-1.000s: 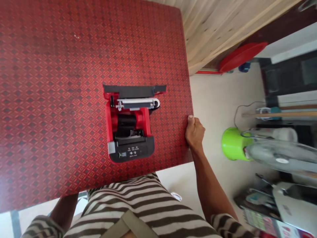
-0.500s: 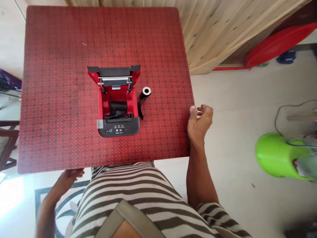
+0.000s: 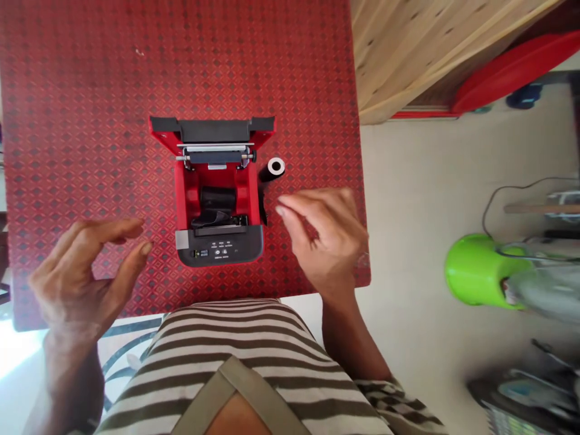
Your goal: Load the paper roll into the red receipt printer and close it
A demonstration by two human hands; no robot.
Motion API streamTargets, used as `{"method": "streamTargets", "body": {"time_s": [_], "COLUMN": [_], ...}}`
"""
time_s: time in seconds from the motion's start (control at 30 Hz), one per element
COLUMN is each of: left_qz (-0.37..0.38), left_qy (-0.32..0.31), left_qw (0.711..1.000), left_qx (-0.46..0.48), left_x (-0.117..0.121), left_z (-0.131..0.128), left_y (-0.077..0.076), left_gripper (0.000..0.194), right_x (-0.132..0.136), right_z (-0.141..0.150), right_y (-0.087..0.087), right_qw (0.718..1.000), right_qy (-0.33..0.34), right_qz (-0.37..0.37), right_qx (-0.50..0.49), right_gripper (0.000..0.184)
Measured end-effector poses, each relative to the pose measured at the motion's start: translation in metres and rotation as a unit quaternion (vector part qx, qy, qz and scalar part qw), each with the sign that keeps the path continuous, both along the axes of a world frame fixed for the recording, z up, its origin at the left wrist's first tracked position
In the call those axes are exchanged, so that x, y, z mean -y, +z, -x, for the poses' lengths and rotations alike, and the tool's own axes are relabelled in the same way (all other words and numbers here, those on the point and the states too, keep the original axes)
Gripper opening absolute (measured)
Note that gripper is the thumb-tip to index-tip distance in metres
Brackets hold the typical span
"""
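Note:
A small red and black printer (image 3: 219,246) stands on the red table with its lid (image 3: 212,132) raised. Inside its red bay lies a black roll (image 3: 217,197), with a loose dark strip over the front of it. Just right of the printer is another black roll (image 3: 273,170) with a white ring at its end and a loose dark tail. My left hand (image 3: 88,269) hovers left of the printer, empty, thumb and fingers apart. On the right, my right hand (image 3: 324,235) is near the roll's tail, thumb tip close to the forefinger, nothing visible between them.
The patterned red table (image 3: 81,151) reaches to my waist. A wooden panel (image 3: 399,54) borders it at the back right. On the floor to the right are a green bucket (image 3: 471,272), a cable and a red rounded object (image 3: 512,69).
Both hands have come up from the table's edges to either side of the printer. The view is now closer to the table. The printer stays open and the rolls stay in place.

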State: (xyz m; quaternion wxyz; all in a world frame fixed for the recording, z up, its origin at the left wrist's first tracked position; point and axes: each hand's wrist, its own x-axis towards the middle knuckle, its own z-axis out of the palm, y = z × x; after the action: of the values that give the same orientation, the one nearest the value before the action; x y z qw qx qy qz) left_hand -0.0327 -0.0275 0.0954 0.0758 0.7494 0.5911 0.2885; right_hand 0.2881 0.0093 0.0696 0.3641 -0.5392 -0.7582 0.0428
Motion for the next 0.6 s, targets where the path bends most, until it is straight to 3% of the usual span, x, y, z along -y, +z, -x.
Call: {"method": "streamTargets", "body": {"time_s": [0.17,0.3,0.43,0.6], "left_qz": [-0.114,-0.148,-0.102,-0.037], "left_qy": [-0.111,-0.079,-0.078,-0.082], "left_qw": [0.987,0.985,0.991,0.996], "left_qx": [0.024,0.029,0.024,0.018], "left_x": [0.002,0.006,0.004,-0.002], "left_z": [-0.017,-0.028,-0.039,-0.052], "left_y": [-0.035,-0.057,-0.057,-0.051], "left_gripper": [0.052,0.051,0.062,0.074], "right_x": [-0.026,-0.049,-0.061,-0.064], "right_z": [0.035,0.060,0.077,0.079], "right_y": [0.019,0.028,0.034,0.036], "right_qw": [0.981,0.944,0.907,0.903], "right_qy": [0.113,0.140,0.137,0.145], "right_qz": [0.118,0.214,0.281,0.283], "right_qx": [0.103,0.207,0.282,0.290], "right_gripper": [0.018,0.020,0.023,0.022]}}
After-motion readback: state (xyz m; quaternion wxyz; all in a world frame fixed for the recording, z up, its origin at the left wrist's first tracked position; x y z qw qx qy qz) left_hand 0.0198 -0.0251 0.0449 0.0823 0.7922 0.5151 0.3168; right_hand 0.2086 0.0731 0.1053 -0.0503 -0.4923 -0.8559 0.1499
